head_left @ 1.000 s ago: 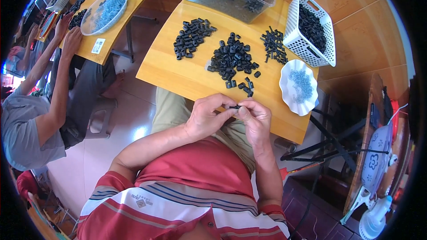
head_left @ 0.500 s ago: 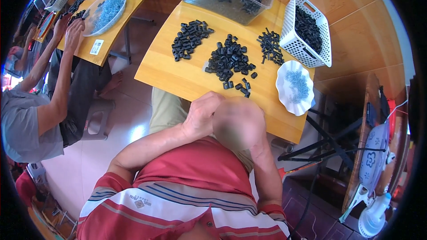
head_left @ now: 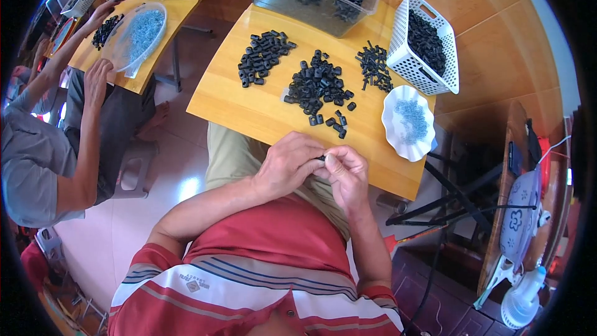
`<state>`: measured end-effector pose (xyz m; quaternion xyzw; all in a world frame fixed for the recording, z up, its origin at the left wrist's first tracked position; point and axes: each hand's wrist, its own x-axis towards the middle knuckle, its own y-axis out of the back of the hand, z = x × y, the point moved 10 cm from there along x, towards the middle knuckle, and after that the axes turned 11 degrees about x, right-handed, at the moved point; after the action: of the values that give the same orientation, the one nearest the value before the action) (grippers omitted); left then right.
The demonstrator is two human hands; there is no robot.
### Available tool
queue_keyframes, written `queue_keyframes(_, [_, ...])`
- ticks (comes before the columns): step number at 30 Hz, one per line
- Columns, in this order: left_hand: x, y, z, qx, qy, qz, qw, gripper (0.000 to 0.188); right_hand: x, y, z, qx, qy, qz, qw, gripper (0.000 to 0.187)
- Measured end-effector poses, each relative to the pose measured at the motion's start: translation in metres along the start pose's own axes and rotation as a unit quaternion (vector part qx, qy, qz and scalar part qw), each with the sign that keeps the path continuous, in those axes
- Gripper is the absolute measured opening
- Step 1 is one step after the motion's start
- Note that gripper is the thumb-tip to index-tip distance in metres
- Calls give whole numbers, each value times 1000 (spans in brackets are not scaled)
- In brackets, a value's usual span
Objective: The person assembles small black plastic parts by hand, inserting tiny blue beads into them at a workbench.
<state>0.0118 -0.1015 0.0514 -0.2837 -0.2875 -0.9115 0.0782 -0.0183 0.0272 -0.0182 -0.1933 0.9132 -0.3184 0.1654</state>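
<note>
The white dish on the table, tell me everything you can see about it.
The white dish looks shallow and glossy, perhaps plastic, with a wavy rim. It sits upright by the right edge of the yellow table, in front of the white basket. Small clear bluish pieces lie in its middle, leaving the rim bare. Neither left hand nor right hand touches it.

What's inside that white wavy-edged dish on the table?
The white wavy-edged dish holds a loose heap of tiny, clear bluish pieces, too small to identify. They cover the middle of its bottom, so anything beneath the heap is hidden.
</note>
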Motion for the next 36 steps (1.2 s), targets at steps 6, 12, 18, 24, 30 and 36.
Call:
queue_keyframes(6, [-2,-3,9,-11,-19,-5,1000,19,-3,5,3,47,-16,25,998,9])
queue_keyframes(12, [-5,-4,10,-15,-25,-3,1000,21,-3,0,7,71,-43,16,996,13])
queue_keyframes(18, [-8,-4,11,-10,-8,-6,1000,26,-4,-2,-7,-30,-7,-6,1000,15])
queue_keyframes(24, [-17,-2,2,-24,64,-2,998,29,24,25,-164,-429,314,152,833,17])
queue_keyframes(30, [-38,-31,-33,-137,233,-84,959,20,67,8,-257,-584,391,191,685,28])
queue_keyframes(36, [-71,-63,-35,-273,310,-181,893,15,68,2,-130,-649,277,-69,705,21])
